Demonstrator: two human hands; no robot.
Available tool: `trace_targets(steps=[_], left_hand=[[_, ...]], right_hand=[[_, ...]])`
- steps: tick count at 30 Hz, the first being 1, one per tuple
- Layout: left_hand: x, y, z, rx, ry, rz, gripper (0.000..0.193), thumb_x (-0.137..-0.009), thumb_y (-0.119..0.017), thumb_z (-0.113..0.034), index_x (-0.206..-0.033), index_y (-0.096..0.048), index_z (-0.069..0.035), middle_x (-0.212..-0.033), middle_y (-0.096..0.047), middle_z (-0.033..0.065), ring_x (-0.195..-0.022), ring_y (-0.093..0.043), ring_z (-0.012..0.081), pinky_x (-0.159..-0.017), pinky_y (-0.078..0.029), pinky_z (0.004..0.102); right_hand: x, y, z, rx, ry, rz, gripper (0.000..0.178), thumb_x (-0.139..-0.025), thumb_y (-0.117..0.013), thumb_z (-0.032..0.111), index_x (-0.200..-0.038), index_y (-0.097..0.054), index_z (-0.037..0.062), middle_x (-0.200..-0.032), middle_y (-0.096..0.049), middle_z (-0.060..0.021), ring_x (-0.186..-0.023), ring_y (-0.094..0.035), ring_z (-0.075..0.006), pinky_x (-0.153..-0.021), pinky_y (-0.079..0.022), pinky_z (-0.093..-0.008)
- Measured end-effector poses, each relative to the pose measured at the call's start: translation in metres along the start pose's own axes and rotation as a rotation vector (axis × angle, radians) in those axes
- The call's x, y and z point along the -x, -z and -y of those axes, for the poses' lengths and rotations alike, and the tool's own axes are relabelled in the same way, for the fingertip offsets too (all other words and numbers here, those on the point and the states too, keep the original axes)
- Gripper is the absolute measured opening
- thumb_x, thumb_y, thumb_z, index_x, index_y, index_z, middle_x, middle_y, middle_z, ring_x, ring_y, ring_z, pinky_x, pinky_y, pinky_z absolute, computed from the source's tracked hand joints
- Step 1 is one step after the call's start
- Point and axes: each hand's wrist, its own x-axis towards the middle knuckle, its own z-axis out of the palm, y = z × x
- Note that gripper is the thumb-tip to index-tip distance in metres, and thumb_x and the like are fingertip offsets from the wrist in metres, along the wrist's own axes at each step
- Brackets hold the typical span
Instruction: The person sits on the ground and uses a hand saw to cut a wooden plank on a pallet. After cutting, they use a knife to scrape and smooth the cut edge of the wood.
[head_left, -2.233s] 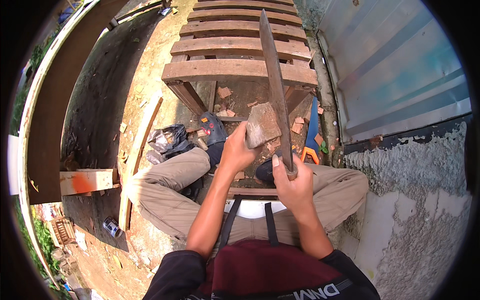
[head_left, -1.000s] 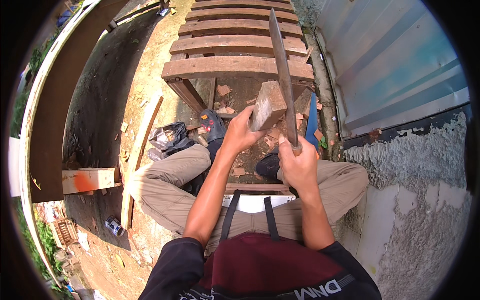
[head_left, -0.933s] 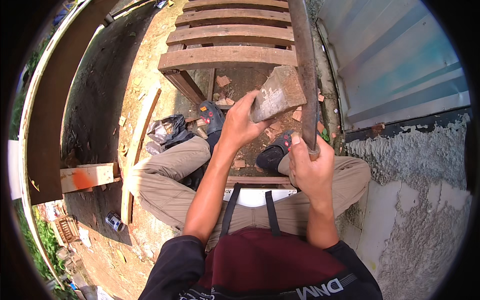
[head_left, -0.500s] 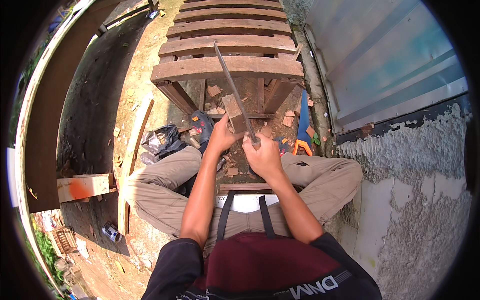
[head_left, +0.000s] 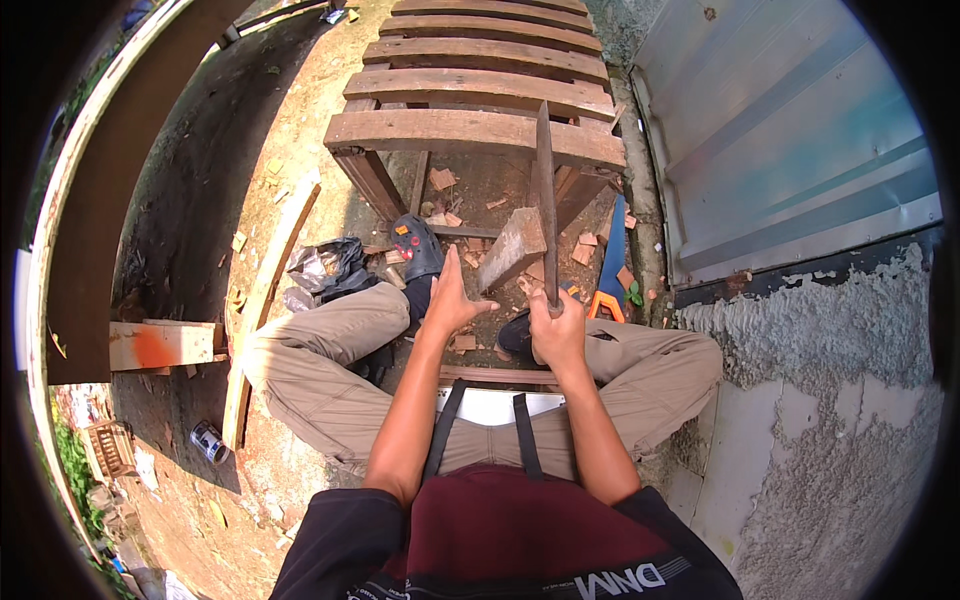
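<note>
My right hand [head_left: 560, 332] is wrapped around the handle of a machete [head_left: 547, 200], whose long dark blade points away from me. Against the left side of the blade, a short wooden block [head_left: 512, 248] leans at a tilt; I cannot tell whether it is stuck to the blade or resting on something. My left hand [head_left: 455, 302] is open to the left of the block, thumb spread from the fingers, apart from the wood.
A slatted wooden bench [head_left: 480, 130] stands ahead, with wood chips [head_left: 442, 180] beneath. To the right lies a blue saw [head_left: 612, 255] with an orange handle, near a metal panel [head_left: 780, 150]. Left are a long plank [head_left: 275, 290], a black plastic bag [head_left: 340, 265] and a can [head_left: 209, 441].
My left hand has let go of the block and opened. The machete and block have moved right, the blade now pointing straighter ahead.
</note>
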Motion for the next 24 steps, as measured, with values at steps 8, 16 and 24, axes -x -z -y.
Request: trace_targets(steps=[8,16,24], left_hand=[[-0.042,0.062,-0.096,0.289,-0.414,0.158,0.064,-0.062,-0.088,-0.017,-0.118,-0.064,0.001,-0.108,-0.069,0.0263,-0.103,-0.066,0.0449,-0.087,-0.054,0.0447],[-0.008,0.104,-0.157,0.304,-0.535,-0.067,0.074,-0.066,-0.089,-0.017,-0.131,-0.061,0.001,-0.115,-0.072,0.0203,-0.105,-0.070,0.0359,-0.090,-0.055,0.0409],[-0.018,-0.032,0.022,0.312,-0.078,0.157,0.118,-0.059,-0.097,-0.024,-0.152,-0.030,0.006,-0.150,-0.044,0.0304,-0.143,-0.041,0.0395,-0.116,-0.036,0.0439]], right_hand=[[0.016,0.040,0.058,-0.257,-0.132,0.002,0.027,-0.102,-0.062,0.020,-0.081,-0.055,0.0044,-0.059,-0.047,0.0037,-0.048,-0.043,-0.0058,-0.043,-0.035,-0.0262],[0.036,0.075,0.117,-0.382,0.029,-0.023,0.023,-0.102,-0.061,0.016,-0.087,-0.061,-0.0022,-0.063,-0.056,0.0004,-0.053,-0.052,-0.0068,-0.048,-0.041,-0.0256],[0.032,-0.013,0.011,-0.030,0.011,0.046,0.018,-0.093,-0.063,0.014,-0.091,-0.067,-0.0036,-0.066,-0.062,-0.0137,-0.060,-0.060,-0.0143,-0.058,-0.048,-0.0347]])
